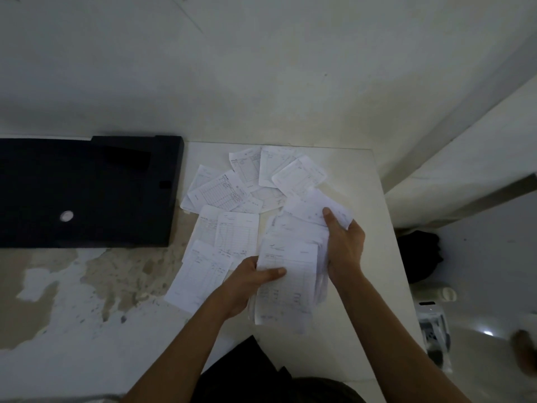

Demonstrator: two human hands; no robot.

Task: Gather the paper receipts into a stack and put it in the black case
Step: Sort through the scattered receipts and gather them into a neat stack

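Several white paper receipts (232,187) lie scattered over the middle of a white table (369,181). My left hand (247,283) grips the near left edge of a loose bundle of receipts (290,274), thumb on top. My right hand (344,242) holds the bundle's right side, its thumb pressing on a further receipt (313,207). More receipts (203,269) lie flat to the left of the bundle. The black case (87,193) lies open and flat at the left, its right edge close to the far-left receipts.
The table's left surface is worn, with brown patches (116,274). A pale wall rises behind the table. Right of the table's edge, on the floor, are a dark bag (421,254), a white bottle (436,293) and a small packaged device (434,330).
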